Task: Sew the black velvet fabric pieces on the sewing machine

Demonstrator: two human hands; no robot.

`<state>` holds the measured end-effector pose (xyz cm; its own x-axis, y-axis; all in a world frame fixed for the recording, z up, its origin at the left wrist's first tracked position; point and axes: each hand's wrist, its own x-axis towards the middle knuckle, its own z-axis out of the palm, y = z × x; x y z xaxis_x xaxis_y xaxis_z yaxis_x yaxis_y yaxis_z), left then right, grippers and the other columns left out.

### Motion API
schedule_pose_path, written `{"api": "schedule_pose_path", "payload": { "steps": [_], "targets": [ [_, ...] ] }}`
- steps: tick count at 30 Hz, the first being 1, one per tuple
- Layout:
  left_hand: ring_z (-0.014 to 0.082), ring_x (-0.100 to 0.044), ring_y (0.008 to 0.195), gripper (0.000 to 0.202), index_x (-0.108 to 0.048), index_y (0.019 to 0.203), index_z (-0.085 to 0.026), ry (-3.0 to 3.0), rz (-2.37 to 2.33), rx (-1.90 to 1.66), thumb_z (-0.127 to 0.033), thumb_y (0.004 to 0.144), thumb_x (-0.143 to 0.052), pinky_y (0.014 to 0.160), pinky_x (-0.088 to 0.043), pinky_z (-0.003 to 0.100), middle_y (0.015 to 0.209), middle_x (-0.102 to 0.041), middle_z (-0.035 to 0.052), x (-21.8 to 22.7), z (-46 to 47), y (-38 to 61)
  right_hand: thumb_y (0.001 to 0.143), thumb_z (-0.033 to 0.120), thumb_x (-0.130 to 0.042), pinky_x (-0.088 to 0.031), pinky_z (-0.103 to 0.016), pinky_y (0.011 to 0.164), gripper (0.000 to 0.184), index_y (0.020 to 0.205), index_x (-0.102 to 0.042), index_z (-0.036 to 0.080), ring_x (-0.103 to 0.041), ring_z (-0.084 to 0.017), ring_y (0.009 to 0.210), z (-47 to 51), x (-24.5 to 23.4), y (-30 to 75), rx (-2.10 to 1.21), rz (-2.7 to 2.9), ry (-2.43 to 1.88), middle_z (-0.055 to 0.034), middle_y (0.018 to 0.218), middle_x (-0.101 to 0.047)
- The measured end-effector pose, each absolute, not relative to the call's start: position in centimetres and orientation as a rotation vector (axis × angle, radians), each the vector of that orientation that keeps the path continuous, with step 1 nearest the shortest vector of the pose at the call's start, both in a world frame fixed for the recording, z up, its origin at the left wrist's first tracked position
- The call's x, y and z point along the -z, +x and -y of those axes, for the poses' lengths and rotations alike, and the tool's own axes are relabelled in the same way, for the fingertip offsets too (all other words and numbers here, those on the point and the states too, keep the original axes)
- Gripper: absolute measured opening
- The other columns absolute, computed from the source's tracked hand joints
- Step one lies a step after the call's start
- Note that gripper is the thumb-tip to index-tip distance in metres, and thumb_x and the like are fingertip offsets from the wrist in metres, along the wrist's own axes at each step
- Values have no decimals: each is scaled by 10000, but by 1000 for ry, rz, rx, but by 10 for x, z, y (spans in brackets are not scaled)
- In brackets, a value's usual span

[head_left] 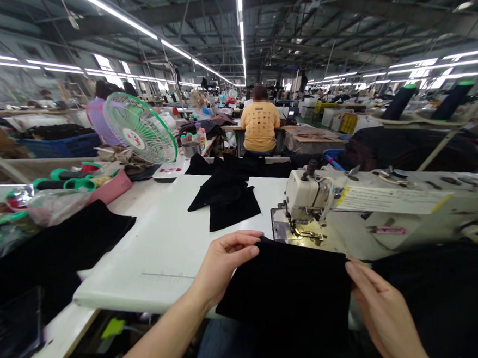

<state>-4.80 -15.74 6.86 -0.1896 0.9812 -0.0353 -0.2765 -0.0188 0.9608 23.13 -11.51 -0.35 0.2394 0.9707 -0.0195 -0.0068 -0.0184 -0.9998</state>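
A black piece of fabric (pixel 288 291) is stretched between my two hands at the front edge of the white sewing table (pixel 168 250). My left hand (pixel 229 260) pinches its upper left corner between thumb and fingers. At the upper right corner, my right hand (pixel 378 298) grips the cloth the same way. The fabric's top edge lies just in front of the sewing machine (pixel 309 197), short of the needle area, and its lower part hangs over the table edge. Beyond my left hand, several black cut pieces (pixel 231 200) lie in a loose pile.
A green fan (pixel 140 126) stands at the back left. Thread spools (pixel 71 181) and plastic bags crowd the left side, beside more black fabric (pixel 67 238). Dark cloth (pixel 439 302) lies at the right. A person in a yellow shirt (pixel 260 123) sits ahead, facing away.
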Motion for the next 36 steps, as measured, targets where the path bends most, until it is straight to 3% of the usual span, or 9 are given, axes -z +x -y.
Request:
{"api": "schedule_pose_path", "payload": {
  "steps": [4,9,14,21,36],
  "targets": [
    [198,-679,944,187,-801,743,-188,875,-1153,-1437,-223,586,-897,883,-512,286,1021,-758,73,-73,158,-50,562,613,-856,-397,-390,1127,519,931,-816,251,-580,-339,1278,115,-1,232,-1160,909,-1338,-59,1187,-748],
    [199,-681,924,185,-793,725,-190,901,-1191,-1482,-226,574,-895,851,-524,290,1033,-754,74,-72,158,-50,539,571,-888,-489,-333,1047,485,883,-821,236,-569,-335,1290,115,-3,231,-1151,893,-1324,-66,1160,-757],
    [243,-677,1035,154,-801,756,-190,981,-1158,-1401,-212,616,-863,931,-506,331,1076,-762,100,-74,156,-53,557,528,-897,-569,-288,937,452,890,-820,233,-592,-330,1264,115,-6,229,-1195,864,-1271,-67,1148,-761],
    [182,-676,837,195,-802,742,-194,941,-1226,-1437,-228,569,-886,793,-529,283,900,-767,61,-74,154,-54,469,536,-921,-587,-269,886,482,839,-825,242,-626,-337,1217,116,-16,227,-1219,826,-1291,-66,1099,-776],
    [149,-639,752,179,-759,738,-183,1007,-1359,-1591,-327,672,-844,702,-511,239,795,-737,32,-71,155,-49,471,463,-931,-617,-237,723,378,753,-807,245,-732,-273,933,117,-12,227,-1197,821,-1215,-67,987,-790]
  ]
}}
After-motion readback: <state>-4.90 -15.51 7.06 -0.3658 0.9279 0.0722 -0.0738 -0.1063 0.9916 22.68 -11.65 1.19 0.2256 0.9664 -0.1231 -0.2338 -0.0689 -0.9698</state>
